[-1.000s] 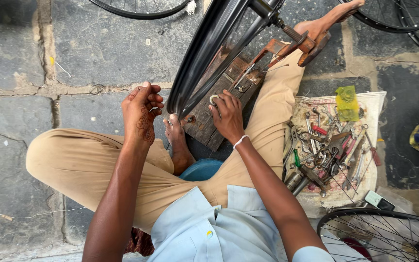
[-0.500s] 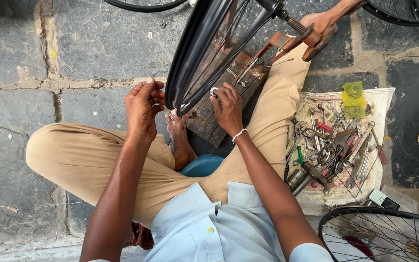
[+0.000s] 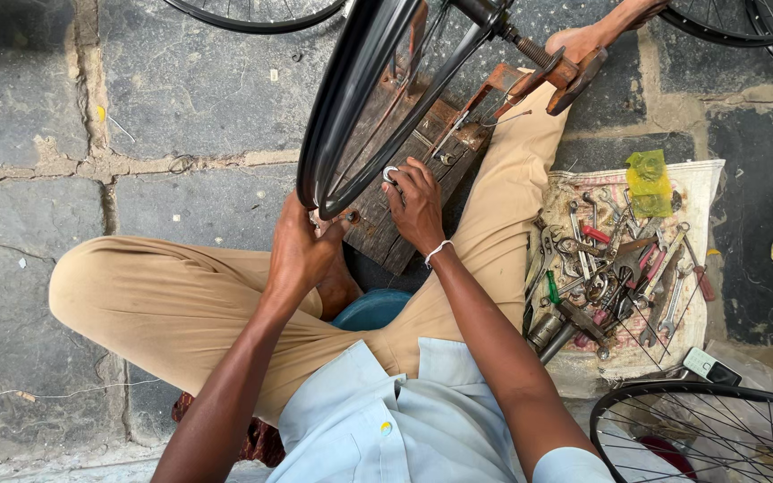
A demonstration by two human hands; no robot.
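Note:
A black bicycle wheel (image 3: 351,98) stands upright on its axle in a wooden stand (image 3: 422,170) between my legs. My left hand (image 3: 301,250) grips the near edge of the rim from the left. My right hand (image 3: 415,204) rests on the other side of the rim, its fingers closed on a small round metal spoke tool (image 3: 391,173) among the spokes. My right foot (image 3: 588,40) presses against the far end of the stand by the axle.
A cloth (image 3: 624,268) to my right carries several wrenches, pliers and screwdrivers. Another spoked wheel (image 3: 709,434) lies at the lower right; more wheels sit at the top edge (image 3: 257,16). Stone paving (image 3: 55,134) stretches to the left.
My left hand has dropped from above the rim to grasp its near edge. My right hand stays at the spokes with the tool. The camera has shifted slightly.

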